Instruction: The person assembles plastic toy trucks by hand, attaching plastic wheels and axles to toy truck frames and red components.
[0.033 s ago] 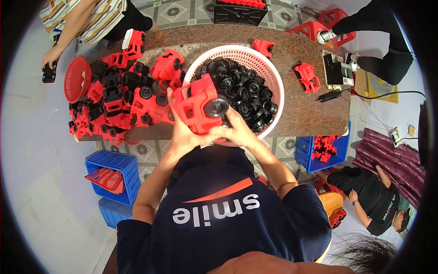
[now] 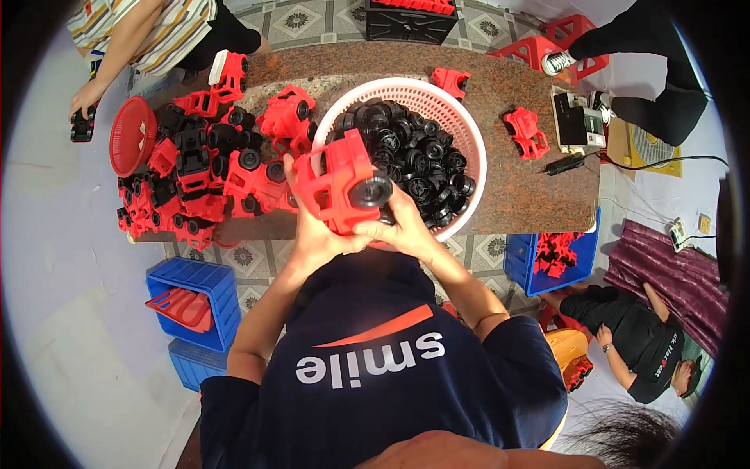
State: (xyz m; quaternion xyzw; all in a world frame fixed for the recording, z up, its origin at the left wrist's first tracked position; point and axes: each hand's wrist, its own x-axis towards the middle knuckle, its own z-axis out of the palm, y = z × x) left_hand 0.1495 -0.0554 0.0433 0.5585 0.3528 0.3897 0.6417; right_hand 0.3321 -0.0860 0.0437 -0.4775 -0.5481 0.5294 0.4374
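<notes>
Between my hands, just in front of the table's near edge, is a red plastic toy car [image 2: 332, 181] with open window frames. A black wheel [image 2: 370, 191] shows on its right side. My left hand [image 2: 314, 238] is closed round the car's left and lower side. Gripping its lower right side near the wheel is my right hand [image 2: 400, 225], with the thumb across the bottom edge. Some fingers of both hands are hidden behind the car. Beyond it stands a pink-white perforated basket [image 2: 478, 160] heaped with black wheels [image 2: 422, 160].
Red and black toy cars [image 2: 191, 176] crowd the table's left, beside a red basket [image 2: 125, 137]. A lone red car body [image 2: 526, 131] lies on the right. Blue crates [image 2: 226, 301] stand below. Another person's hand [image 2: 84, 100] holds a toy at far left; a cable [image 2: 664, 166] runs rightward.
The toy car in my hands has shifted very slightly down and tilted a little. My grip looks the same, and the other person's hand at far left has barely moved.
</notes>
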